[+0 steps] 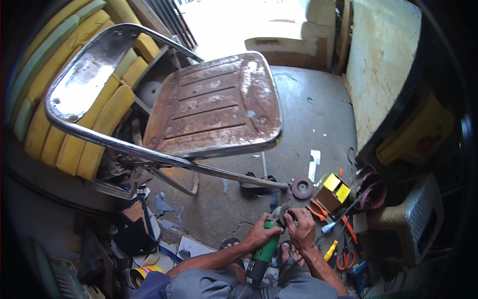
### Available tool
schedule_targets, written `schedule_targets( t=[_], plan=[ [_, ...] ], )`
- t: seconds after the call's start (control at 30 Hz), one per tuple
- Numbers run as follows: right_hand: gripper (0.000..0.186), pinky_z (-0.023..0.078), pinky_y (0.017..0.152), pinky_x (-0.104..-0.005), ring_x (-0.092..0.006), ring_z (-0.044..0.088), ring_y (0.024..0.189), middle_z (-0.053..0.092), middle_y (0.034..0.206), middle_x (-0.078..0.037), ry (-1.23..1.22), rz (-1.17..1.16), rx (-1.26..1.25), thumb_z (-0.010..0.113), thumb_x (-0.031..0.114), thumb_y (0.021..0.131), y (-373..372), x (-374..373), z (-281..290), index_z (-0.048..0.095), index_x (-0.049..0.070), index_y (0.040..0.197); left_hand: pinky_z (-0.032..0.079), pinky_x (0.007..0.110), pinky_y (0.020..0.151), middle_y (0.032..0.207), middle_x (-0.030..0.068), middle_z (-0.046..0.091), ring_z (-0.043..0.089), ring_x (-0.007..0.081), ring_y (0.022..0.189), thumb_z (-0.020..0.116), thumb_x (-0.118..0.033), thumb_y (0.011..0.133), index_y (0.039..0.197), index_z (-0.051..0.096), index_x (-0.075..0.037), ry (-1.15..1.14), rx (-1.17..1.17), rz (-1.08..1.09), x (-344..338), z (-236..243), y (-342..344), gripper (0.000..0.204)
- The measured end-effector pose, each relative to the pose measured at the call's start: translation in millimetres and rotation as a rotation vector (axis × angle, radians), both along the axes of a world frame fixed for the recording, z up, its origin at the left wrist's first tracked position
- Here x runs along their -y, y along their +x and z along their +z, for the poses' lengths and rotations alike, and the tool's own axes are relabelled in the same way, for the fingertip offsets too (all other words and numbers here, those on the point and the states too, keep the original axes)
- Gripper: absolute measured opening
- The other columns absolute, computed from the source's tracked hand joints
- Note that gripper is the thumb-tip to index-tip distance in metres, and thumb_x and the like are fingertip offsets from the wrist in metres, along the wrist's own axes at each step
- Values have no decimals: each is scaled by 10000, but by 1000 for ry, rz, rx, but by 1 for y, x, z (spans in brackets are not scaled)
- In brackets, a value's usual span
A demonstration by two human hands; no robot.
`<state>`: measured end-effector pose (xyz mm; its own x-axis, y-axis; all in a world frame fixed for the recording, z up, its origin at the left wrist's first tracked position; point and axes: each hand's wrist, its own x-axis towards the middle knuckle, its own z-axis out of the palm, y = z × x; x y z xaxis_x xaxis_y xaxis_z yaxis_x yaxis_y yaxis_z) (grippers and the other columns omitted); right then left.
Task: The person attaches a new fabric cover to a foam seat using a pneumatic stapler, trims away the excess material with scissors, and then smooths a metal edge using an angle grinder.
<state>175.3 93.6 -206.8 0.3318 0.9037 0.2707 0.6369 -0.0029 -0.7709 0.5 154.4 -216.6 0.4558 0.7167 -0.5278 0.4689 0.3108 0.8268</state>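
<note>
My left hand [261, 233] is wrapped round the front of a green and black angle grinder [267, 250], which stands nearly upright between my knees with its head up. At that head is a greyish disc [283, 211], partly covered by fingers. My right hand [300, 227] has its fingers bent and pinched at the disc; whether a small part sits under the fingertips is hidden. Ahead of me a folding metal chair [214, 107] with a rusty seat and chrome frame leans over the floor. A round reddish abrasive disc [302, 188] lies by its leg.
To the right lie a small yellow-topped box [333, 192], orange-handled pliers [320, 212], red-handled scissors [345, 260], a yellow-handled tool [330, 250] and a woven-pattern stool [408, 224]. Yellow foam pads [89, 119] are stacked at left. Scraps and a tin [143, 275] lie lower left.
</note>
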Motion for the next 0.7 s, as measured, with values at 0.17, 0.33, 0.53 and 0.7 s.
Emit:
schedule_targets(
  t=[0.17, 0.33, 0.53, 0.7],
  plan=[
    [230, 537, 849, -423, -340, 666, 959, 706, 1033, -136, 65, 173, -64, 766, 38, 829, 13, -5, -4, 731, 56, 1056, 555, 413, 814, 1058, 161, 657, 669, 277, 902, 828, -481, 755, 1291, 502, -69, -81, 7, -6, -2, -4, -5, 750],
    [235, 521, 815, -458, -381, 649, 918, 673, 966, -178, -56, 19, -87, 728, 136, 917, 3, 1, 0, 684, 24, 1119, 542, 411, 851, 1069, 175, 661, 664, 289, 954, 805, -473, 775, 1324, 497, -66, 14, -15, -13, 3, -7, -3, 749],
    [124, 528, 813, -445, -365, 665, 912, 673, 955, -180, -31, 120, 3, 712, 62, 882, 11, -3, -4, 702, 2, 991, 526, 419, 871, 1114, 198, 650, 652, 306, 1005, 780, -489, 785, 1344, 497, -62, -42, 14, -17, 6, -19, -1, 759],
    [194, 553, 850, -431, -362, 691, 939, 689, 1028, -186, 70, 339, 16, 752, 34, 825, 27, -6, 2, 718, 9, 1014, 529, 386, 874, 1116, 144, 635, 635, 243, 994, 809, -458, 809, 1373, 481, -64, -142, 93, -18, 5, -24, -7, 762]
  ],
)
